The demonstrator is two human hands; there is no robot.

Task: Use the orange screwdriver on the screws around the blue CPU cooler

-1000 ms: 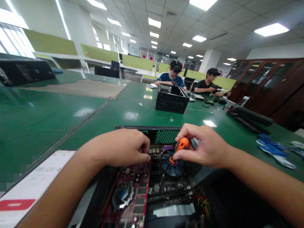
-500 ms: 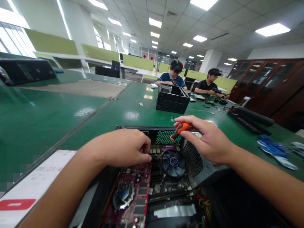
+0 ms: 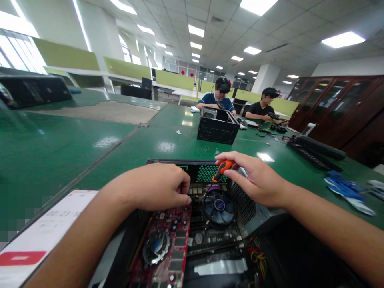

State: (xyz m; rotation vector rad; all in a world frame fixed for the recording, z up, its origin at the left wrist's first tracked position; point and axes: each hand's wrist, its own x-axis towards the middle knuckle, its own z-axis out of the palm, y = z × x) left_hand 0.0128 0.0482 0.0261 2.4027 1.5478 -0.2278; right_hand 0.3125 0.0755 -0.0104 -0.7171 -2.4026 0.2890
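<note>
In the head view my right hand [image 3: 255, 180] grips a screwdriver by its orange and black handle [image 3: 222, 169]. The handle slants down to the left over the rear panel of an open computer case [image 3: 168, 161]; I cannot make out the shaft. My left hand [image 3: 159, 186] is closed, fingers curled under and thumb at the far corner of a red graphics card [image 3: 177, 240]. Whatever its fingertips hold is hidden. Right of the card, a CPU fan [image 3: 220, 205] sits on the motherboard, beside a grey perforated power supply [image 3: 249, 208].
A phone with a lit screen [image 3: 60, 220] lies left of the case. Across the green table [image 3: 135, 144] stands another black case [image 3: 218, 126], with two people seated behind it. Blue and white gloves [image 3: 348, 192] lie at the right. Coloured cables [image 3: 258, 260] hang inside the near case.
My right hand has moved slightly down and left with the screwdriver, bringing the handle lower over the rear panel. My left hand and the graphics card look the same.
</note>
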